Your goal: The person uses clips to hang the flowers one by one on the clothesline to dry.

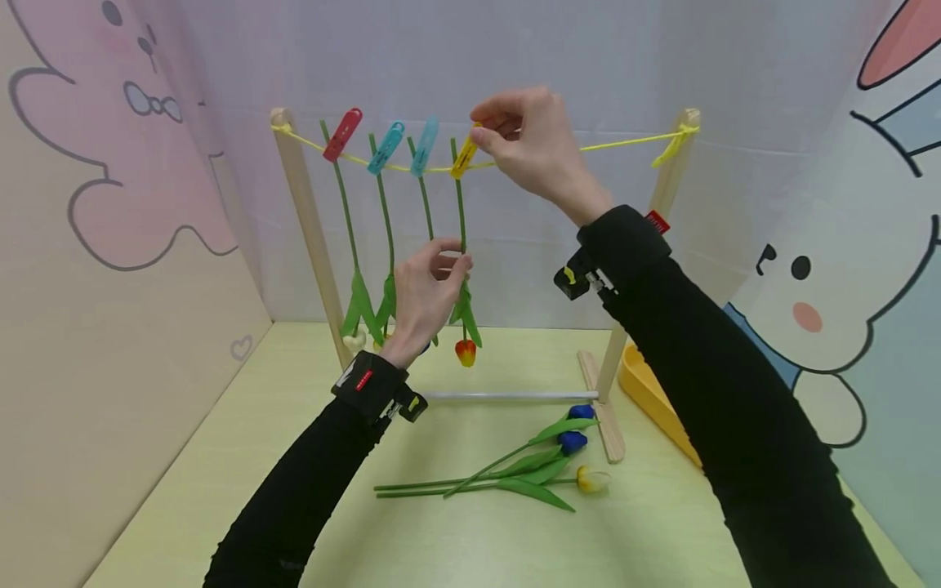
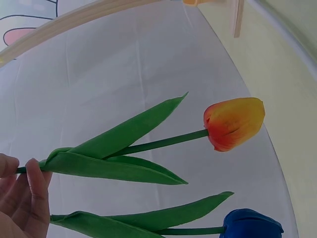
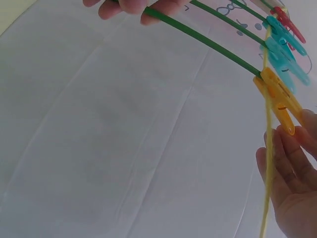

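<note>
An artificial red-and-yellow tulip (image 2: 235,124) hangs head down, its stem top at the yellow clothespin (image 1: 465,157) on the yellow cord (image 1: 632,143). Lower on that stem, my left hand (image 1: 426,294) pinches it between thumb and fingers, just above the leaves. My right hand (image 1: 532,147) holds the handle end of the yellow clothespin between thumb and finger. To the left, a red clothespin (image 1: 342,135) and two blue clothespins (image 1: 385,148) hold more upside-down tulips. One of these has a blue head (image 2: 251,224); my left hand partly hides those flowers in the head view.
Two wooden posts (image 1: 309,220) carry the cord, with a pale rod (image 1: 515,396) between them low down. Loose tulips, two blue (image 1: 572,443) and one pale yellow (image 1: 591,479), lie on the table (image 1: 412,547). A yellow container (image 1: 654,400) stands at right, partly behind my sleeve.
</note>
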`<action>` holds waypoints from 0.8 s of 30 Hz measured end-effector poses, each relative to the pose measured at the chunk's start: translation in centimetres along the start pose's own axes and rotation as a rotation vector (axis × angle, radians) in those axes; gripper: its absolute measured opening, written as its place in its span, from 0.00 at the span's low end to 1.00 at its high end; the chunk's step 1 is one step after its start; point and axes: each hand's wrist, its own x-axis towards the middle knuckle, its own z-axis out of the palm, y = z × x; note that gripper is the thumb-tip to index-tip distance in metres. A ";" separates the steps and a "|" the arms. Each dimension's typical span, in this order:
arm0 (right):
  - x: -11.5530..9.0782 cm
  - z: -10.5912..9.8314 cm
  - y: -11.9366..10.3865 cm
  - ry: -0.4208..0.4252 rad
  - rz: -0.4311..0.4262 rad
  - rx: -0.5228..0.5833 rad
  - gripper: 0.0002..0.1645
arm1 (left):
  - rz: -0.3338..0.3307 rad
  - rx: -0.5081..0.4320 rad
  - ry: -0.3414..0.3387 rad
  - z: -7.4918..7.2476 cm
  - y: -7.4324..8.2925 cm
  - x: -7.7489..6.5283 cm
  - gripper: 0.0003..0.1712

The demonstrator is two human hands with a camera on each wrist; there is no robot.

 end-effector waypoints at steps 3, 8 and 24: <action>-0.2 0.1 0.0 0.002 -0.009 0.004 0.16 | -0.005 -0.001 0.006 0.0 0.0 -0.1 0.15; -0.8 0.1 0.2 -0.002 -0.030 0.019 0.18 | -0.004 0.044 0.021 -0.3 -0.1 -0.3 0.15; -8.9 0.0 3.6 0.220 -0.355 -0.039 0.22 | 0.205 0.223 0.042 -2.2 -0.5 -5.3 0.12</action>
